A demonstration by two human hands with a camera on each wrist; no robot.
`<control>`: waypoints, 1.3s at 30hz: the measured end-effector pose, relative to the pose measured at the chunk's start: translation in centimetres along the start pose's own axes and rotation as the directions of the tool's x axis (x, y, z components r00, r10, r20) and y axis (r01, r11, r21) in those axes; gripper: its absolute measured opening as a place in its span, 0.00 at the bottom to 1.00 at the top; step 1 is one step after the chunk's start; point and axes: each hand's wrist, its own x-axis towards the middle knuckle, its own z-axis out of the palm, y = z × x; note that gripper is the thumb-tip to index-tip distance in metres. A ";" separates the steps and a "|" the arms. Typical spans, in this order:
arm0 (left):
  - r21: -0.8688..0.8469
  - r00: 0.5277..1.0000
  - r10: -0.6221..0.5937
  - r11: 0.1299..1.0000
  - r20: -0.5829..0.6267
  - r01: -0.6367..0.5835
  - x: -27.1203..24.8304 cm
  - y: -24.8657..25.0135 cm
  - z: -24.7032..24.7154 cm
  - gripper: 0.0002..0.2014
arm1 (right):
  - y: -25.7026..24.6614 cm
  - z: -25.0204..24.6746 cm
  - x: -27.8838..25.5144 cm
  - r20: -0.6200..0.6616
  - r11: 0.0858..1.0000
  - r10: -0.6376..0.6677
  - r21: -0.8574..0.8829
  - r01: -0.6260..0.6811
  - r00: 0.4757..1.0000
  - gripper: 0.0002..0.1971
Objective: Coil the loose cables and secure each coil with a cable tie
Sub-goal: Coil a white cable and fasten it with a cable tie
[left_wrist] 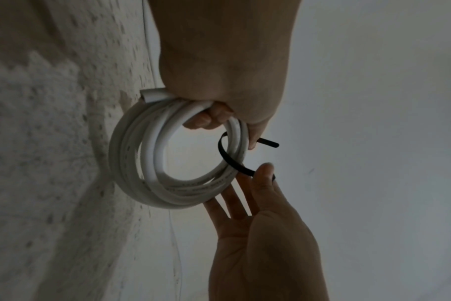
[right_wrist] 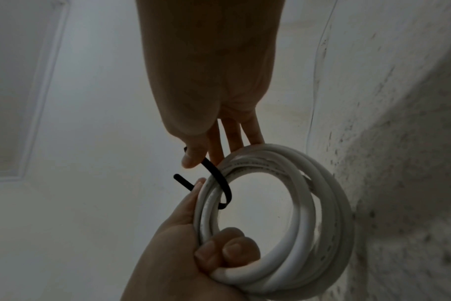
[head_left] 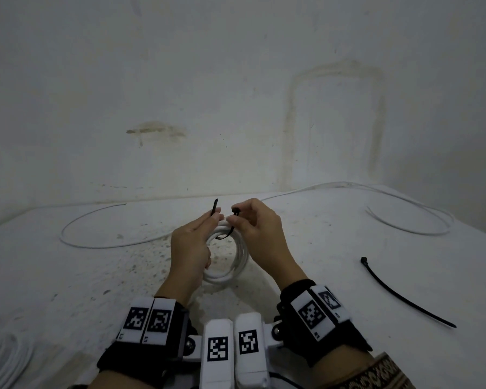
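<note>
- Left hand [head_left: 190,248] gripped the white cable coil [head_left: 230,265] above the tabletop [head_left: 68,276], thumb pinning the black cable tie [head_left: 214,210] tail.
- Right hand [head_left: 260,234] pinched the tie's head, probably; it looped through the coil.
- A spare tie [head_left: 404,293] lay right, well apart; loose cable [head_left: 404,209] ran along the far edge.

Readable text: none in any view.
White cable coil [left_wrist: 183,191]: a line of small grey print runs along the jacket, too small and blurred to read in either wrist view.
Left wrist band [head_left: 148,321]: two black-and-white square pattern markers; a tiny mark below each, not legible.
Right wrist band [head_left: 316,313]: two square pattern markers, one blurred.
White camera housings [head_left: 233,346]: one square pattern marker on each; no letters or numbers.
</note>
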 end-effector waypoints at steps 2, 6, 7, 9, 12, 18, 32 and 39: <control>0.033 0.999 0.045 0.998 0.013 -0.045 -0.2 0.3 0.1 0.12 | 0.2 0.1 0.0 0.002 1.000 -0.006 -0.002 0.006 1.000 0.05; 0.040 0.989 0.146 0.988 0.014 -0.146 -0.7 0.9 0.3 0.16 | 0.4 0.1 0.1 -0.030 0.999 -0.029 -0.032 0.028 0.999 0.05; 0.033 0.985 0.170 0.985 0.006 -0.171 -0.5 0.6 0.3 0.16 | 0.5 0.1 0.1 -0.037 0.999 -0.026 -0.024 0.025 0.999 0.06; 0.029 0.976 0.217 0.976 -0.016 -0.217 -0.1 0.1 0.1 0.16 | 0.5 0.1 0.2 -0.044 1.000 -0.001 0.015 0.002 0.999 0.07; 0.030 0.961 0.272 0.962 -0.046 -0.271 0.3 -0.5 0.0 0.16 | 0.3 0.2 0.1 -0.043 0.996 0.015 0.091 -0.011 0.999 0.06; 0.095 0.935 0.354 0.932 -0.015 -0.351 0.7 -1.2 -0.1 0.14 | 0.1 0.4 0.0 -0.067 0.991 -0.055 0.117 0.063 0.996 0.06; 0.180 0.855 0.512 0.837 0.080 -0.517 0.8 -1.9 -0.4 0.15 | 0.4 0.4 0.0 -0.104 0.988 -0.127 0.073 0.135 0.986 0.05; 0.185 0.840 0.536 0.820 0.089 -0.542 0.9 -1.9 -0.4 0.16 | 0.6 0.5 0.1 -0.130 0.988 -0.126 0.075 0.136 0.983 0.04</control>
